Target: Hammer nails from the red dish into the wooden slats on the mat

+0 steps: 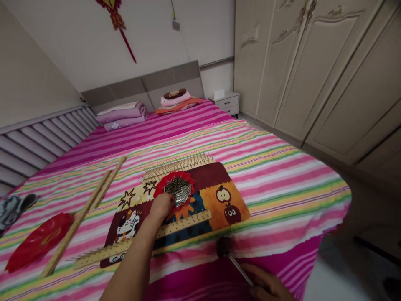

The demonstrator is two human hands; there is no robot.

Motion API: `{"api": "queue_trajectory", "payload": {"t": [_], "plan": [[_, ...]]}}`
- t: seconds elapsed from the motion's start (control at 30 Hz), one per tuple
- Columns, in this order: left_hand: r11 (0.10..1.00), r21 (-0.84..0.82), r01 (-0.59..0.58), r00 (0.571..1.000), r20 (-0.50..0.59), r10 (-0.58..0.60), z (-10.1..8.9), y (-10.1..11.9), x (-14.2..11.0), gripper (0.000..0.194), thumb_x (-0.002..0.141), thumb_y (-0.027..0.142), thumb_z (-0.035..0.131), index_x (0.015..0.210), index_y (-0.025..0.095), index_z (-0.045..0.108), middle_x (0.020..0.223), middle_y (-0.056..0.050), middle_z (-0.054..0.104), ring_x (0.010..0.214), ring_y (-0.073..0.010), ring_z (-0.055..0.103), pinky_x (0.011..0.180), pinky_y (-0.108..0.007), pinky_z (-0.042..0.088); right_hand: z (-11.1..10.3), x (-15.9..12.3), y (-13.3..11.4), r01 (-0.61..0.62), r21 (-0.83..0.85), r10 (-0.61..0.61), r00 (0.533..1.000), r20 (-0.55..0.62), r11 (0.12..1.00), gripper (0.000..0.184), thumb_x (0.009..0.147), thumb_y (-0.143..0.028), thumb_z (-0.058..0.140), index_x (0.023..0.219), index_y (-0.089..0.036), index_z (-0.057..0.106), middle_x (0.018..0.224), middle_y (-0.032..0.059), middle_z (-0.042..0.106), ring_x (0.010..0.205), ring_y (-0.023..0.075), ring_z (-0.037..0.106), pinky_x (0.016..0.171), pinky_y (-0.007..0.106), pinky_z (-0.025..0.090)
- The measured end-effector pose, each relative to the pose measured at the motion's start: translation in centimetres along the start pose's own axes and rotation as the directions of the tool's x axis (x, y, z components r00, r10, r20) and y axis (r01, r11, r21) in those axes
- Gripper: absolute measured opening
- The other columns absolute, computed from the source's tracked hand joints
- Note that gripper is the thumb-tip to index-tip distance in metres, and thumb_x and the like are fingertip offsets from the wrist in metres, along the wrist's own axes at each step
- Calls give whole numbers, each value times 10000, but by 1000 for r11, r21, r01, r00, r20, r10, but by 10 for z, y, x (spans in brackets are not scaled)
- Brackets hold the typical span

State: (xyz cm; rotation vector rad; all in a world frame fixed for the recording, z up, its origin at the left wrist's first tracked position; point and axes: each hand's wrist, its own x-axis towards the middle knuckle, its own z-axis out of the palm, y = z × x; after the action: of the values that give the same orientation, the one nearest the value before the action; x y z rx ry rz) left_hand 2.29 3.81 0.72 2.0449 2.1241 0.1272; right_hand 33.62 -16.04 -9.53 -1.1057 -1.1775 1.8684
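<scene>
My left hand reaches over the near left rim of a red scalloped bowl full of metal nails. Its fingers are curled at the nails; whatever is between the fingertips is hidden. In my right hand, low in the view, is the handle of a hammer with a dark head. In front of the bowl, a wooden strip with rows of small holes lies across a patterned mat. Nails stick out at its left end, and my left forearm hides part of it.
Behind the bowl, wooden strips bristle with nails. Long wooden bars lie on the left, partly over a red plastic piece. Everything rests on a bed with a striped sheet. Folded bedding is near the headboard.
</scene>
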Motion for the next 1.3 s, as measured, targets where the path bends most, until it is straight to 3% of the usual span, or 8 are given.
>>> {"api": "queue_trajectory", "payload": {"t": [0.23,0.37,0.47,0.57,0.73,0.93,1.07,1.3], "plan": [[998,-58,-25,1000,13,26,-14,-11,-3,151,669,194,545,574,229,657,584,-15,631,571,-144,530,609,-246,360,3,0,-9,65,70,-70,995,66,995,391,807,-295,598,1196,-302,635,1169,42,698,1114,274,610,937,388,458],[951,-306,44,999,14,-42,-19,-20,-5,114,643,288,584,592,221,660,564,4,623,567,-144,522,598,-251,366,0,1,-7,76,46,-79,994,71,996,407,809,-307,596,1213,-269,626,1190,61,685,1110,280,610,944,397,449],[802,-587,108,994,37,-107,-22,-27,-5,197,563,389,670,604,196,672,566,5,626,583,-148,537,610,-263,395,-1,1,-4,84,39,-87,994,64,996,445,808,-347,594,1241,-244,606,1213,85,669,1128,289,597,962,410,439],[633,-756,166,984,84,-158,-27,-31,-7,319,430,417,766,615,170,683,562,1,629,580,-142,546,626,-276,428,-1,1,-1,66,34,-68,997,49,997,430,802,-288,604,1231,-259,610,1226,79,661,1130,279,596,970,402,437],[429,-879,208,964,110,-241,-37,-26,-18,413,299,347,840,622,150,675,599,-7,651,562,-113,552,596,-261,455,-1,0,-1,57,33,-58,997,43,998,420,819,-292,592,1239,-272,603,1239,74,652,1139,280,589,970,407,439],[262,-957,123,964,53,-262,-43,-3,-49,442,385,370,843,716,141,658,658,-12,664,600,-112,594,531,-212,450,1,-2,-6,45,12,-45,998,54,999,421,813,-255,580,1233,-261,608,1186,74,681,1092,278,615,941,408,455],[264,-961,86,974,26,-224,-29,16,-78,405,479,380,820,762,149,645,660,-8,665,607,-111,597,513,-197,437,2,-2,-9,58,1,-58,997,44,998,427,804,-255,583,1230,-244,608,1187,78,678,1085,274,617,930,403,460],[348,-930,114,930,-23,-366,32,32,-104,413,504,485,753,744,163,659,645,-4,670,567,-109,565,549,-226,452,3,-4,-8,37,-9,-36,999,38,999,455,812,-243,560,1267,-233,573,1124,77,705,1016,268,647,886,411,480]]}}
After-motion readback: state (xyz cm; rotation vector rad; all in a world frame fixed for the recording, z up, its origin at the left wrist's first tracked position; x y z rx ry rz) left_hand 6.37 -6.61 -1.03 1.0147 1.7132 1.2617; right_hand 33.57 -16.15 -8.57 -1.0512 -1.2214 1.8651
